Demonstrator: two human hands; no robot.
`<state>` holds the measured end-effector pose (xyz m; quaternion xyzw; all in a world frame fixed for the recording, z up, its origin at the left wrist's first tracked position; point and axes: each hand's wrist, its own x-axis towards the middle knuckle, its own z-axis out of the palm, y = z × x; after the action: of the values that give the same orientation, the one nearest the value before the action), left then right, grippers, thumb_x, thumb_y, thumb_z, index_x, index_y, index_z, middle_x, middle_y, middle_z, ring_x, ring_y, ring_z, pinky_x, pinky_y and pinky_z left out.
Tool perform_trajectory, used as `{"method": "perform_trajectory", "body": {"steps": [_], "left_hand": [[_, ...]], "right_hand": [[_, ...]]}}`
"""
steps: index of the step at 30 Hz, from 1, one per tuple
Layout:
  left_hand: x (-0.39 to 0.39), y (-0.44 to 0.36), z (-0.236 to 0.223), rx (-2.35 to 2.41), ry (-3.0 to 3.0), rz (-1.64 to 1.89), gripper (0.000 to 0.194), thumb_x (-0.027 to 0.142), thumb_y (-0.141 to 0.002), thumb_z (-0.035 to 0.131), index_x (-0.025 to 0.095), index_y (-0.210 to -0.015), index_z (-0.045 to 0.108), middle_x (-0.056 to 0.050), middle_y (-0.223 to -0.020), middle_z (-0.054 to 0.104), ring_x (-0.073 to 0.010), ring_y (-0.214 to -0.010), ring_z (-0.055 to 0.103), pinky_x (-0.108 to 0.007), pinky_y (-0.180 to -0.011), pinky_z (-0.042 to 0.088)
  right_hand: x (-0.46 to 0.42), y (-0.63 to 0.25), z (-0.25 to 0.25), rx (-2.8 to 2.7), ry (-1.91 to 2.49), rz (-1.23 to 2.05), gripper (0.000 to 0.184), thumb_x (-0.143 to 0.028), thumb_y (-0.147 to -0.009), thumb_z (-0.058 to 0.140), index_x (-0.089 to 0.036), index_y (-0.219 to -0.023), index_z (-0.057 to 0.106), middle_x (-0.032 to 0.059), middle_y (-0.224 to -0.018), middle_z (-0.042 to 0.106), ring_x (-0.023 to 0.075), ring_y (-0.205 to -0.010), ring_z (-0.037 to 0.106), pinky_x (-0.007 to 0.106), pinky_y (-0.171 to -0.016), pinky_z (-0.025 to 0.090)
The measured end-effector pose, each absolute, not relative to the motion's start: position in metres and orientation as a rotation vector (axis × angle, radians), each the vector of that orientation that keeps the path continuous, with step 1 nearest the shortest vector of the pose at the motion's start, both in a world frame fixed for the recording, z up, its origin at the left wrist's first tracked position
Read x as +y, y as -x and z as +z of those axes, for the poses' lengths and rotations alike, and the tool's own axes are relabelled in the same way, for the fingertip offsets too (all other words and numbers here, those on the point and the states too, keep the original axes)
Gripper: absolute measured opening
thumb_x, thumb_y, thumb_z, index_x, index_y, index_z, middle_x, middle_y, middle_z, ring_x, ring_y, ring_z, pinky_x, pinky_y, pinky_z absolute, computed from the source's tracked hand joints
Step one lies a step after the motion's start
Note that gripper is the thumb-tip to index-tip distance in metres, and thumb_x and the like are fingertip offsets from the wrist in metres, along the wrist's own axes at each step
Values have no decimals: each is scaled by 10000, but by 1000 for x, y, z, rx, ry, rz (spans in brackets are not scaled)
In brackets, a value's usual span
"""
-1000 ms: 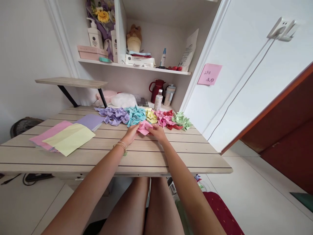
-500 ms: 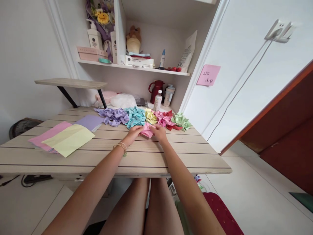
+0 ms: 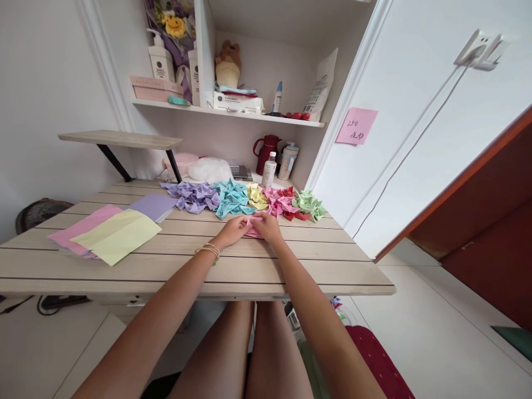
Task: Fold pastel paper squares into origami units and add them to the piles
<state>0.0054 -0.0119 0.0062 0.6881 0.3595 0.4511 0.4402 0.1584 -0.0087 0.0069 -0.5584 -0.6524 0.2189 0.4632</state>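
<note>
Between my two hands is a piece of pink origami paper (image 3: pixel 254 228), partly folded and largely covered by the fingers. My left hand (image 3: pixel 233 230) pinches its left side, closed at the fingertips. On the right side my right hand (image 3: pixel 268 226) is closed on the same paper, its fingers nearly meeting those of the left. Just beyond the hands lies a row of folded paper pieces: purple ones (image 3: pixel 194 197), blue ones (image 3: pixel 231 198), yellow ones (image 3: pixel 256 195), pink ones (image 3: pixel 277 200), red ones (image 3: pixel 300 216) and green ones (image 3: pixel 311 205).
Left on the slatted table (image 3: pixel 174 271) lie a yellow sheet (image 3: pixel 118 237), a pink sheet (image 3: pixel 81 230) and purple paper (image 3: pixel 150 208). A small raised shelf (image 3: pixel 120 138) stands at the back left. Behind the folded pieces are a plastic bottle (image 3: pixel 269 170) and a red jug (image 3: pixel 266 152).
Both hands have drawn closer together on the pink paper, the left one moving right. Less of the paper shows now, and its outline looks smaller.
</note>
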Motion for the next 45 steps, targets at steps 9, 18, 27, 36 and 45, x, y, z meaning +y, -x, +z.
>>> {"method": "perform_trajectory", "body": {"steps": [9,18,27,36,45], "left_hand": [[-14,-5,5,959,-1798,1099,133,274,-655,712,200,-710,615,1,-653,612,-161,-637,559,-261,-626,458],[-18,-5,9,999,-2127,1104,100,188,-683,671,212,-754,605,-14,-735,624,-180,-672,544,-288,-696,435],[-20,-6,11,994,-2145,1076,139,153,-689,674,199,-807,616,-61,-857,646,-225,-822,578,-338,-829,431],[-26,-6,14,1028,-2240,1019,170,192,-706,670,193,-861,599,-87,-914,644,-247,-901,592,-350,-857,444],[-22,-3,12,1146,-2383,841,202,269,-769,618,169,-935,561,-95,-994,641,-230,-929,588,-337,-833,449]], "right_hand": [[-9,-158,8,-1732,1440,449,184,-207,-790,579,-191,-927,701,53,-916,721,187,-862,631,294,-825,461],[-11,-156,6,-1811,1420,387,184,-194,-817,543,-198,-936,683,58,-864,709,201,-843,630,286,-788,454],[-13,-156,7,-1876,1420,355,207,-182,-831,511,-190,-963,671,66,-881,699,197,-830,612,284,-764,431],[-16,-157,11,-1911,1397,352,211,-206,-870,493,-192,-978,673,67,-912,707,186,-837,617,271,-760,422],[-13,-157,11,-1957,1382,365,227,-191,-883,475,-181,-979,680,71,-908,711,175,-822,616,259,-755,416]]}}
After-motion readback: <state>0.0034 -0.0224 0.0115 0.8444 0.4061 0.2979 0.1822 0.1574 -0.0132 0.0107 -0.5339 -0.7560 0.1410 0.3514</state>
